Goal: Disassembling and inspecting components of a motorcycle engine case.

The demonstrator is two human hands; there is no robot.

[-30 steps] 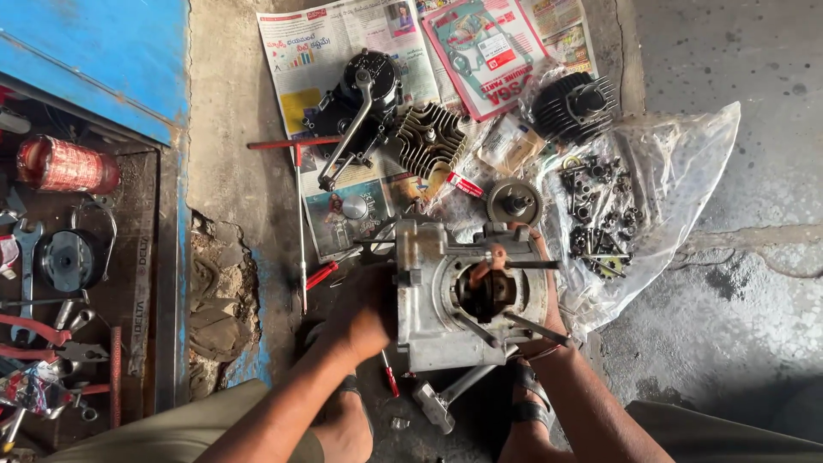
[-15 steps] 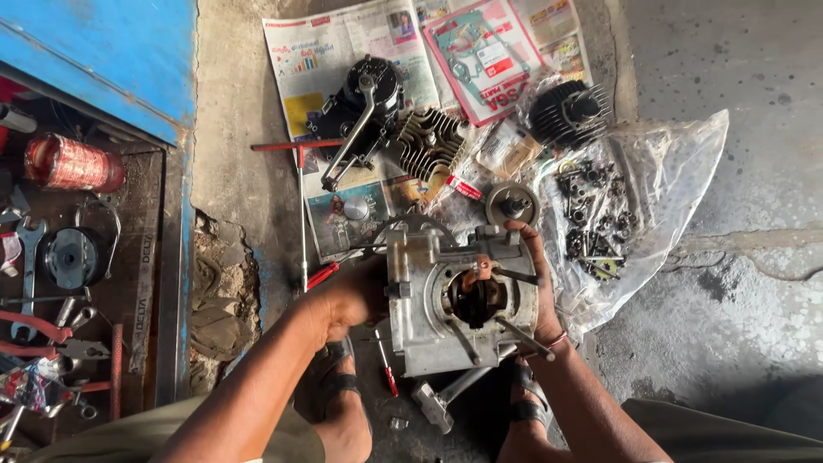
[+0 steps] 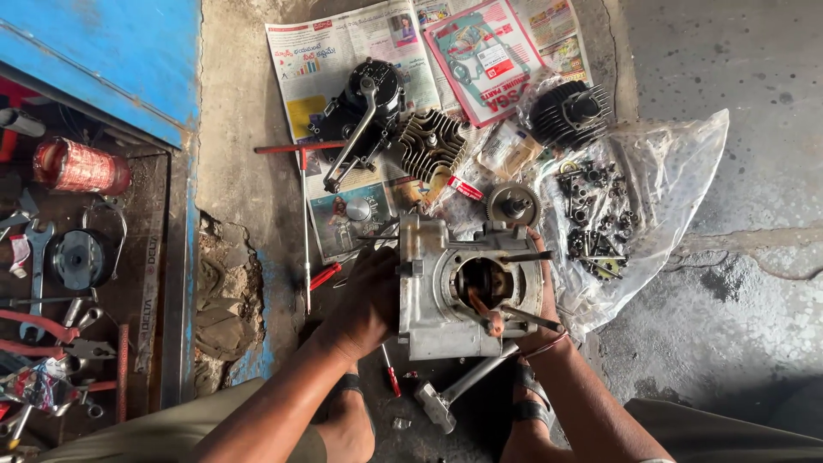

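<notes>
Nearest the viewer, a hammer point(image 3: 459, 396) lies on the floor between two sandalled feet, a small red-handled screwdriver point(image 3: 390, 377) just beside it. Above these, the crankcase point(image 3: 446, 287) stands on the concrete, gripped from both sides: left hand point(image 3: 364, 307) with fingers clamped on its left wall, right hand point(image 3: 540, 300) wrapped round the right edge, thumb near the central bore point(image 3: 482, 281). Studs point(image 3: 527, 255) project from the face. Risk, as judged: the casting could tip or slip from oily palms and fall on a foot, and the studs could catch a finger. Left of the case, a long red-handled rod point(image 3: 307, 231) and red pliers point(image 3: 326, 276) lie on broken concrete. Right, a clear plastic sheet point(image 3: 677, 171) carries loose bolts and small parts point(image 3: 591, 223), touching the case's side; any shift of the case could scatter them. Beyond, a gear point(image 3: 513, 206), a finned cylinder head point(image 3: 431, 144), a black engine cover with kick lever point(image 3: 360, 111) and a black finned cylinder point(image 3: 570, 111) rest on newspaper point(image 3: 334, 51), crowding the far side. Far left, an open blue toolbox point(image 3: 103, 51) holds spanners point(image 3: 36, 266) and a red wire spool point(image 3: 79, 167).
</notes>
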